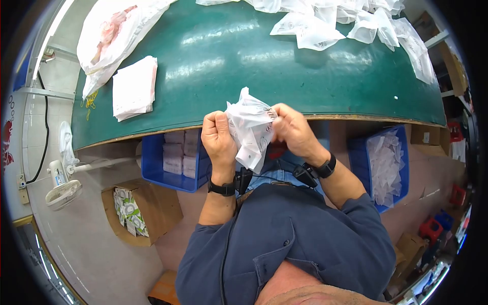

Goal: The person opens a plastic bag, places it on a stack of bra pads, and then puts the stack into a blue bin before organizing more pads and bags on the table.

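A crumpled, translucent white plastic bag point(248, 127) with dark and red print is held up at the table's near edge, between my hands. My left hand point(219, 136) grips its left side, thumb up and fingers curled. On the right, my right hand point(296, 131) pinches the bag's printed side, its fingers slightly blurred. The bag hangs down toward my lap, and its lower end shows a small dark hole. Beyond it lies the green table point(213, 84). A neat stack of white bags point(133, 89) rests on the table to the left of my hands.
Many loose printed bags point(310, 30) lie along the table's far right. A large white sack point(114, 35) and yellow rubber bands point(91, 99) are at left. Below stand a blue bin point(170, 182), another blue bin point(360, 152) of bags, a carton point(165, 208) and a fan point(63, 193).
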A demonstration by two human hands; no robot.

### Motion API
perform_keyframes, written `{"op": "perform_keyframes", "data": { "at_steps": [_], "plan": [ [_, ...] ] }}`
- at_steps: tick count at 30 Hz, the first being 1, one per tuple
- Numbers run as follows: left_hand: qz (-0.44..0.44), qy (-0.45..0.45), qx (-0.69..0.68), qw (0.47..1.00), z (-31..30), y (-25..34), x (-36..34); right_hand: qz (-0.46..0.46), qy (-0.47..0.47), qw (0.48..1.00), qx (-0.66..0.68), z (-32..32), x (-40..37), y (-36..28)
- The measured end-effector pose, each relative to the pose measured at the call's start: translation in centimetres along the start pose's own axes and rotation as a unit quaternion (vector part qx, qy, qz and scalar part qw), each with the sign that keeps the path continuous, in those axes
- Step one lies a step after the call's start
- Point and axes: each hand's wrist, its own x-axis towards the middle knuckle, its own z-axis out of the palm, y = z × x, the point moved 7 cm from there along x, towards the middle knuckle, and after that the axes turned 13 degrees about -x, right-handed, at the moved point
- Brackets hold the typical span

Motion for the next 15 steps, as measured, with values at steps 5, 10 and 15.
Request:
{"op": "perform_keyframes", "data": {
  "at_steps": [5,10,15],
  "plan": [
    [-0.025,-0.002,-0.067,0.997,1.2,-0.6,-0.4,-0.061,0.006,0.99,-0.124,0.0,-0.6,1.7],
    [0.25,-0.16,0.262,0.918,6.2,5.2,-2.3,0.042,0.037,0.995,0.078,-1.3,0.4,2.9],
    [0.247,-0.235,0.308,0.888,7.7,3.7,-3.5,0.038,0.053,0.979,0.194,0.3,0.8,2.2]
  ]
}}
